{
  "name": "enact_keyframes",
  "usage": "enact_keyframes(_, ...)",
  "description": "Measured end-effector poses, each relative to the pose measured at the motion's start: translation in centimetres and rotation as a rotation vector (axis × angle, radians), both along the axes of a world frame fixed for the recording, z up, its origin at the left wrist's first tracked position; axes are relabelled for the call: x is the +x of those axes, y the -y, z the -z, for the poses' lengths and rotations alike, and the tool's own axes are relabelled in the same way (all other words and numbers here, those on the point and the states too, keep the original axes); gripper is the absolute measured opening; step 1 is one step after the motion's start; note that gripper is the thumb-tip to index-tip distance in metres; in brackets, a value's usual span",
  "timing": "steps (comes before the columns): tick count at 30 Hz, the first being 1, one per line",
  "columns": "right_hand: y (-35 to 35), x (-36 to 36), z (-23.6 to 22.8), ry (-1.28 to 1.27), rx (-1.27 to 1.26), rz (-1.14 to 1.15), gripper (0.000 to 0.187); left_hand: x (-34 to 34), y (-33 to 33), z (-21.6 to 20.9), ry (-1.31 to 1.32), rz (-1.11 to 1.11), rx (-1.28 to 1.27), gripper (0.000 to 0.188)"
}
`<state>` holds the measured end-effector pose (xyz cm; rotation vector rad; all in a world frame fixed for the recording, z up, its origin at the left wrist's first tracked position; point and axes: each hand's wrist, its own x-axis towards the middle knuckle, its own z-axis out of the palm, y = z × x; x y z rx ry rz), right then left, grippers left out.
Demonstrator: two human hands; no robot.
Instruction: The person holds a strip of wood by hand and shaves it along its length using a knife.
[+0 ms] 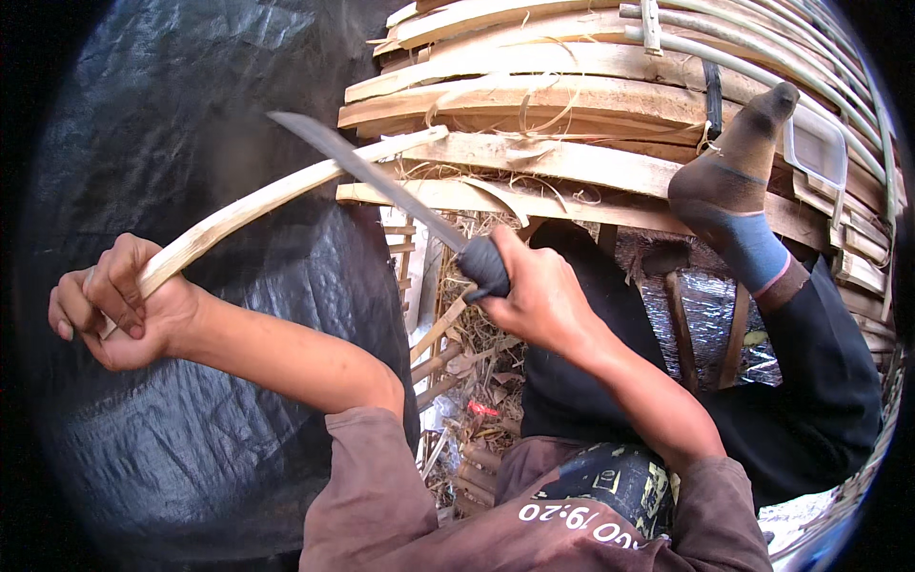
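Note:
My left hand (129,303), out at the left, is closed around the lower end of a long pale wood strip (243,212). The strip slants up to the right, its far end reaching the edge of the slatted wooden platform. In the middle, my right hand (543,291) is closed on the dark wrapped handle of a long knife (376,179). Its blade points up and left and crosses the strip near the strip's upper part. Whether the edge touches the wood I cannot tell. The blade looks slightly blurred.
Black plastic sheeting (257,400) hangs along the left. Pale planks (591,162) with curled shavings (496,195) form the platform ahead. My socked foot (729,176) rests on it near a clear plastic container (816,143). Dry litter (486,381) lies below, between the sheet and my leg.

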<state>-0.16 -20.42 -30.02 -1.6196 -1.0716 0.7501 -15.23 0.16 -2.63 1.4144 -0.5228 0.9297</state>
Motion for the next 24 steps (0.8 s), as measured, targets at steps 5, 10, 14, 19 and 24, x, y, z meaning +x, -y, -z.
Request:
enact_keyframes(5, -0.8, 0.3, 5.2, 0.028, -0.124, 0.083, 0.043, 0.2, 0.0, 0.1, -0.024, -0.018, -0.002, 0.029)
enact_keyframes(10, -0.7, 1.4, 7.9, -0.055, -0.302, 0.167, 0.041, -0.1, 0.2, 0.1, -0.069, 0.012, -0.005, 0.03)
enact_keyframes(14, -0.8, 0.8, 7.5, -0.137, -0.233, 0.145, 0.038, 0.3, -1.1, -1.2, -0.088, -0.015, 0.02, 0.029)
enact_keyframes(19, 0.7, -0.8, 6.3, -0.075, -0.302, 0.11, 0.036, 0.1, -1.3, -2.2, -0.086, 0.014, 0.005, 0.031)
enact_keyframes(24, 0.7, -1.2, 7.8, -0.198, -0.221, 0.134, 0.04, -0.4, -2.0, -1.8, -0.117, 0.166, -0.012, 0.029)
